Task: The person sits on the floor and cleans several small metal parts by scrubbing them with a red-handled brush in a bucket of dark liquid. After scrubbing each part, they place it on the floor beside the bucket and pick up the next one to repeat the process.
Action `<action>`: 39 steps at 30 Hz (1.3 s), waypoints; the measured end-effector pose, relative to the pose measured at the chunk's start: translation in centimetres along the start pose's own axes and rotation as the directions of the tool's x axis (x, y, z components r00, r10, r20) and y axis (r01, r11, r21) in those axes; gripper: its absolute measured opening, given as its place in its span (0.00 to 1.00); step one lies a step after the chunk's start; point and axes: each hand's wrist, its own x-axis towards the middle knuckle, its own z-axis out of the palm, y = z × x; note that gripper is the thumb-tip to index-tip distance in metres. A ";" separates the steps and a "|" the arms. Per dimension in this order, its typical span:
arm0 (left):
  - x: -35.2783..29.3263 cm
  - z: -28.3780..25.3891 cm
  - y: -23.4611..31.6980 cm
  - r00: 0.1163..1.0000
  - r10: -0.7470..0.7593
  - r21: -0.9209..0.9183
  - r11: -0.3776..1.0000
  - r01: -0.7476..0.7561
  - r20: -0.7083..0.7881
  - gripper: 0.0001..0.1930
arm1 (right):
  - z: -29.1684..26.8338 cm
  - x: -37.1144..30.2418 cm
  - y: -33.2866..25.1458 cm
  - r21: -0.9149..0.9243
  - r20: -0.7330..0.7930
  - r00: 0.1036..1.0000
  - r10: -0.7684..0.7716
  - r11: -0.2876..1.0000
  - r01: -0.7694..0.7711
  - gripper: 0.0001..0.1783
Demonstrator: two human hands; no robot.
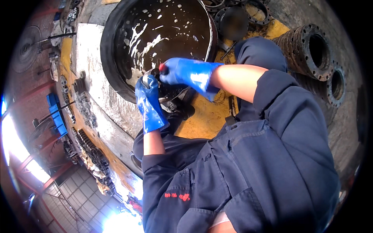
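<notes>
Workshop floor beside dark foamy tub [128, 23], stacked flanges [311, 50] nearby, left hand [149, 105] and right hand [186, 73] grasping metal part [149, 77]

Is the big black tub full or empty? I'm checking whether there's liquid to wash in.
Holding liquid: the black tub shows a dark surface streaked with white foam. Its depth cannot be told.

Metal workshop: stacked steel flanges [311, 50], oily wash tub [112, 46], red steel frames [46, 182].

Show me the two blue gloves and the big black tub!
left hand [149, 105], head view, on the glove's back.
right hand [186, 73], head view, on the glove's back.
black tub [112, 35], head view, on its left rim.
</notes>
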 end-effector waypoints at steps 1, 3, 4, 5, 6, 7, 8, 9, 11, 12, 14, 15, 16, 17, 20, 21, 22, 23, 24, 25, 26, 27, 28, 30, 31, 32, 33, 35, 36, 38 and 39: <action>0.7 -0.6 -0.2 1.000 -0.001 0.080 0.997 0.002 -0.014 0.25 | 0.1 -1.6 -1.0 -0.136 -0.139 0.984 -0.110 0.987 0.091 0.17; 2.1 -2.5 0.0 0.959 -0.170 0.107 0.983 0.149 0.226 0.25 | 0.9 -0.4 -1.0 -0.370 -0.129 0.956 -0.263 0.907 0.200 0.13; 2.9 -3.3 0.4 0.902 -0.288 0.138 0.957 0.256 0.322 0.27 | 0.4 -0.8 -2.0 -0.376 -0.094 0.970 -0.225 0.910 0.175 0.12; 3.7 -3.1 -1.7 0.911 -0.245 0.126 0.968 0.215 0.331 0.29 | 0.5 -0.2 -2.4 -0.243 -0.089 0.993 -0.074 0.969 0.050 0.13; 4.5 -2.8 -3.5 0.920 -0.195 0.112 0.980 0.167 0.340 0.31 | 0.3 0.2 -2.6 -0.107 -0.068 0.995 0.076 0.991 -0.083 0.14; 5.1 -3.0 -3.4 0.900 -0.188 0.138 0.980 0.145 0.394 0.31 | -1.1 -2.0 -1.8 0.340 0.003 0.997 -0.074 0.938 0.068 0.17; 5.8 -3.0 -2.7 0.873 -0.173 0.161 0.981 0.111 0.456 0.32 | -3.2 -3.0 -3.6 0.264 0.078 0.992 0.098 0.958 -0.116 0.20; 6.6 -3.2 -3.0 0.843 -0.207 0.186 0.974 0.129 0.497 0.31 | -3.7 -3.9 -3.4 0.276 0.112 0.993 0.027 0.960 -0.058 0.20; 7.7 -3.9 -4.2 0.762 -0.276 0.196 0.961 0.198 0.585 0.27 | -3.5 -4.3 -3.2 0.263 0.147 0.988 -0.053 0.965 0.013 0.21; 8.2 -3.6 -2.1 0.723 -0.318 0.258 0.946 0.198 0.614 0.25 | -3.3 -3.9 -2.7 0.239 0.126 0.991 -0.039 0.971 0.008 0.20; 9.0 -3.3 2.1 0.686 -0.342 0.323 0.932 0.163 0.642 0.23 | 0.1 -0.3 -0.7 -0.085 -0.034 0.997 -0.068 0.994 0.065 0.16; 8.9 -3.6 2.8 0.691 -0.340 0.326 0.932 0.158 0.638 0.23 | 0.6 0.0 -0.3 -0.262 -0.078 0.969 -0.233 0.943 0.205 0.16; 8.7 -3.9 3.6 0.696 -0.336 0.330 0.932 0.150 0.635 0.24 | 0.7 -0.4 -0.5 -0.434 -0.095 0.914 -0.395 0.843 0.319 0.15; 8.5 -4.2 4.3 0.700 -0.332 0.333 0.932 0.141 0.632 0.25 | 1.0 -0.6 -1.1 -0.480 -0.133 0.928 -0.349 0.842 0.248 0.12; 7.4 -4.4 3.0 0.723 -0.290 0.239 0.955 0.176 0.627 0.27 | -0.7 -1.0 -2.7 -0.326 -0.175 0.982 -0.071 0.945 0.010 0.11; 6.7 -4.6 1.5 0.739 -0.257 0.135 0.966 0.222 0.623 0.28 | -1.3 0.0 -3.6 -0.234 -0.127 0.979 0.158 0.955 -0.185 0.11; 6.4 -4.3 1.2 0.745 -0.208 0.023 0.968 0.251 0.634 0.29 | -2.4 -0.5 -3.6 -0.310 -0.198 0.970 0.144 0.929 -0.201 0.12; 5.1 -4.0 0.8 0.827 -0.201 -0.031 0.966 0.255 0.526 0.31 | -2.6 -0.2 -2.7 -0.344 -0.227 0.964 0.140 0.915 -0.214 0.12; 3.7 -3.9 1.9 0.891 -0.199 -0.080 0.964 0.252 0.407 0.33 | -2.8 0.0 -1.7 -0.373 -0.253 0.958 0.134 0.900 -0.225 0.12; 2.8 -3.5 1.7 0.931 -0.193 0.040 0.981 0.190 0.309 0.38 | -2.8 -0.1 -1.6 -0.345 -0.268 0.954 0.136 0.911 -0.226 0.16; 1.1 -3.4 1.6 0.971 -0.103 0.045 0.994 0.096 0.214 0.37 | -3.0 -0.1 -1.5 -0.274 -0.217 0.960 0.178 0.933 -0.235 0.17; -0.1 -2.8 0.7 0.978 -0.132 -0.033 0.990 0.139 0.160 0.36 | -3.2 -0.2 -1.9 -0.204 -0.156 0.965 0.208 0.950 -0.238 0.18; -1.1 -1.9 0.6 0.981 -0.158 -0.120 0.978 0.172 0.115 0.35 | -3.3 -0.3 -1.8 -0.133 -0.100 0.965 0.243 0.958 -0.255 0.20; -2.4 0.3 -0.3 0.984 -0.146 0.019 0.989 0.149 -0.104 0.32 | -5.3 -2.8 -2.3 0.165 0.020 0.992 0.126 0.978 -0.128 0.23; -2.8 0.5 0.2 0.981 -0.140 -0.033 0.990 0.137 -0.135 0.31 | -5.2 -4.1 -2.7 0.295 0.049 0.995 0.084 0.951 -0.094 0.23; -2.9 0.5 0.7 0.977 -0.134 -0.085 0.989 0.121 -0.166 0.31 | -5.1 -5.2 -2.6 0.420 0.072 0.997 0.039 0.905 -0.066 0.24; -2.8 0.5 0.4 0.982 -0.106 -0.098 0.991 0.091 -0.154 0.31 | -4.4 -5.1 -2.1 0.446 0.095 0.995 -0.035 0.895 -0.011 0.24; -2.5 0.3 -0.4 0.990 -0.046 -0.126 0.992 0.029 -0.131 0.30 | -3.8 -4.9 -1.3 0.506 0.157 0.982 -0.107 0.862 0.013 0.25; -2.4 0.0 -0.5 0.994 -0.056 -0.130 0.991 0.043 -0.096 0.29 | -4.3 -3.8 -2.2 0.370 0.246 0.969 0.022 0.922 -0.115 0.25; -1.8 -0.4 -0.1 0.997 -0.065 -0.151 0.987 0.060 -0.029 0.29 | -1.4 -1.6 -2.1 0.012 0.035 0.999 0.018 1.000 -0.019 0.20; -1.4 -1.4 0.1 0.982 -0.152 -0.171 0.971 0.170 0.116 0.26 | -0.5 -1.1 -2.7 -0.178 -0.058 0.998 -0.015 0.984 0.004 0.17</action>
